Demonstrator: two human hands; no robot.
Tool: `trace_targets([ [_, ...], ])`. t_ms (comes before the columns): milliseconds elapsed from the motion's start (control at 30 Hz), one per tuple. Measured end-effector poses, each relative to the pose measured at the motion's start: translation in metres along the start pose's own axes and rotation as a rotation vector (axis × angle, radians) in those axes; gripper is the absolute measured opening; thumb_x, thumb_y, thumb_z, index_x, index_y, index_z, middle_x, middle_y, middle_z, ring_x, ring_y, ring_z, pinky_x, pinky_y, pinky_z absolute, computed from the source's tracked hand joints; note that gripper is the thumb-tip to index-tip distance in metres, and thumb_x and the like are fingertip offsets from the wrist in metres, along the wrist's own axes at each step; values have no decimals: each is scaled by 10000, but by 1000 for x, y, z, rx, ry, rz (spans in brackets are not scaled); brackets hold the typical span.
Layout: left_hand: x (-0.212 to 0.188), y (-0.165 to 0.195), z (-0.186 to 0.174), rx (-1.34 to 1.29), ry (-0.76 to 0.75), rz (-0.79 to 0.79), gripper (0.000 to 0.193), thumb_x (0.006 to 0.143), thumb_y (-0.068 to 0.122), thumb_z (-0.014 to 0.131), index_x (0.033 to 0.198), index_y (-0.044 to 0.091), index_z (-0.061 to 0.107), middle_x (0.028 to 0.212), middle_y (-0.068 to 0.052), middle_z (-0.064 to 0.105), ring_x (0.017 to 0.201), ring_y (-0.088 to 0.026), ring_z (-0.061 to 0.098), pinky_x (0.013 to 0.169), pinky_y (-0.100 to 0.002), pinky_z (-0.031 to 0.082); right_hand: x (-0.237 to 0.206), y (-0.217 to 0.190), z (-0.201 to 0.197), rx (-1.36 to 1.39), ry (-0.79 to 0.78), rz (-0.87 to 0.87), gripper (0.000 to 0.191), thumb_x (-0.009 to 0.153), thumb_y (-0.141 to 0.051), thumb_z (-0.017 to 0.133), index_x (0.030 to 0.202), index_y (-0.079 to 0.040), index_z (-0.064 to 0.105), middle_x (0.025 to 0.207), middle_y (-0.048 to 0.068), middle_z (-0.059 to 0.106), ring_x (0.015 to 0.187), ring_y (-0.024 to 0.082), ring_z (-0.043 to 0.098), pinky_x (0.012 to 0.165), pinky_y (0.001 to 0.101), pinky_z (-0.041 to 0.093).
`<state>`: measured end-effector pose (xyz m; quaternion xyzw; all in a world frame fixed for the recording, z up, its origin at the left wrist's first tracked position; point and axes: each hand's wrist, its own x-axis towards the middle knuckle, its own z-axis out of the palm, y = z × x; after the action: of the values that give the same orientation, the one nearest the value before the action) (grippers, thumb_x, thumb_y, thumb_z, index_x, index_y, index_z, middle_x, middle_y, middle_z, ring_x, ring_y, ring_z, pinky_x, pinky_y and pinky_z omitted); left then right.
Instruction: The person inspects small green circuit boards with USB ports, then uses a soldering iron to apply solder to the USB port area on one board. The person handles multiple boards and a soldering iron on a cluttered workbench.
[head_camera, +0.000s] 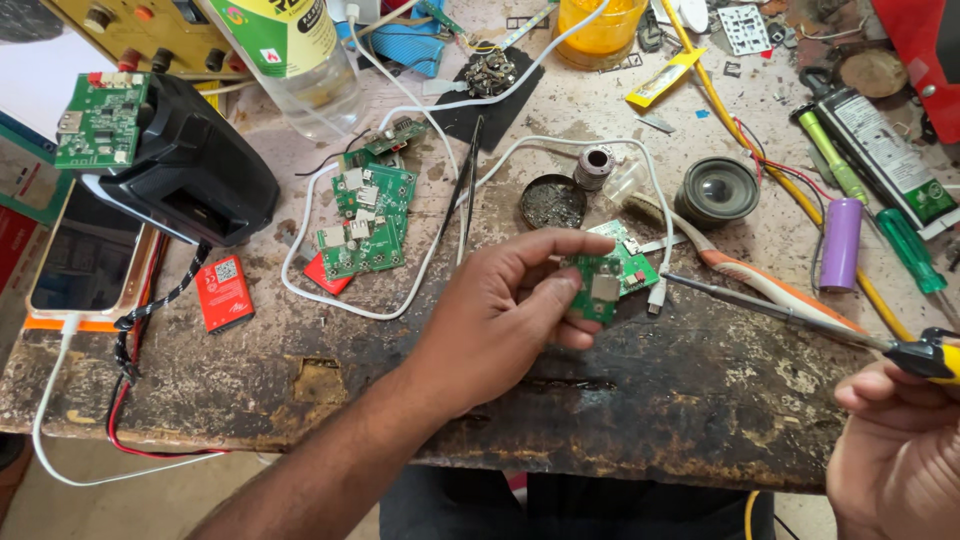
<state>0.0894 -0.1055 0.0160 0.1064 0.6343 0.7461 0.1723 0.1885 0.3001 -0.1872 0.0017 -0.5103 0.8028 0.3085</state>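
Head view: we are working over worn bench (300, 385). Black casing (190, 165) sitting at ten o'clock, phone (85, 255) at nine. Our left hand (500, 310) pinching small green circuit board (600, 285) at centre. Our right hand (895, 450), at four o'clock, gripping soldering iron (800, 320), tip almost touching board's right edge.

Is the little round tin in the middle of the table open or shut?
Open. The round tin has no lid on it, and you can look straight down at the grey, crumbly stuff inside. It sits just beyond the left hand.
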Motion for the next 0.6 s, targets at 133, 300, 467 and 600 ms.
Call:
trace_targets([
  [133,-14,-10,4,-15,16,31,478,905,16,717,1368,23,599,1025,-56,721,809,-68,686,710,-212,608,5,-2,-6,7,8,38,337,1223,-283,427,1200,11,589,1039,140,658,876,214,614,800,330,491],
  [300,-16,-16,10,114,93,103,509,874,28,741,1365,64,612,1004,-23,711,843,-36,669,727,-191,590,23,-4,3,33,1,60,344,1233,-295,454,1200,16,596,1061,134,660,903,212,612,839,332,493],
  [467,-8,-19,15,73,144,216,452,941,12,690,1385,64,620,1023,-10,698,888,-38,648,770,-192,568,22,-7,35,24,-15,34,356,1230,-305,483,1115,9,606,1000,131,672,827,222,617,785,344,513],
  [600,-12,-23,13,21,105,145,410,980,35,658,1387,70,621,1028,-15,700,888,-37,649,771,-202,580,18,-12,52,-13,2,6,325,1229,-277,499,1094,2,596,1010,155,704,806,236,623,727,347,510],
])
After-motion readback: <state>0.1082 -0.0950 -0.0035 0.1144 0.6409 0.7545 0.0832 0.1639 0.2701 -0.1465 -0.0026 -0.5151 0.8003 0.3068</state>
